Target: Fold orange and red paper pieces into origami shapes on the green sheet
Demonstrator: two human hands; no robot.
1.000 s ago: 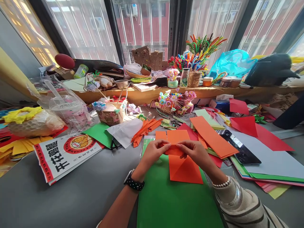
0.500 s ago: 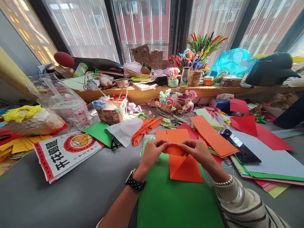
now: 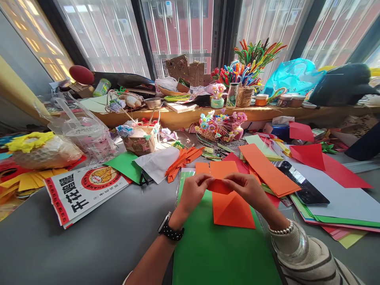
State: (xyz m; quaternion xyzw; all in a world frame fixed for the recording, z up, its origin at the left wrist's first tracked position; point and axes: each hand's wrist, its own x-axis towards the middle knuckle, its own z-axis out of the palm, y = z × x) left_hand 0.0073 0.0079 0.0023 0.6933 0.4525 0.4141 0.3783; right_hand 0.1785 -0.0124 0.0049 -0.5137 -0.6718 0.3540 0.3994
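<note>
Between my two hands is a small folded piece of orange paper [image 3: 220,187], held just above the green sheet. My left hand [image 3: 194,192] pinches its left end between thumb and fingers. On the right end, my right hand [image 3: 244,188] has the same kind of pinch, the thumbs close together along the top edge. Below lies an orange paper square [image 3: 233,213] with visible creases, flat on the green sheet [image 3: 222,253]. Behind my fingers lie more orange paper pieces [image 3: 227,167], partly hidden by my hands.
Right of my hands are orange strips [image 3: 268,168], a black phone [image 3: 305,188] and stacked coloured paper [image 3: 347,204]. Folded orange pieces [image 3: 182,160], glasses [image 3: 145,178] and a printed paper bag [image 3: 86,192] lie left. Flower baskets [image 3: 141,138] stand behind, below a crowded window ledge [image 3: 178,114].
The small orange paper has tilted slightly between my fingers, its front face now darker. Both hands keep their pinch; the whole view has shifted a little.
</note>
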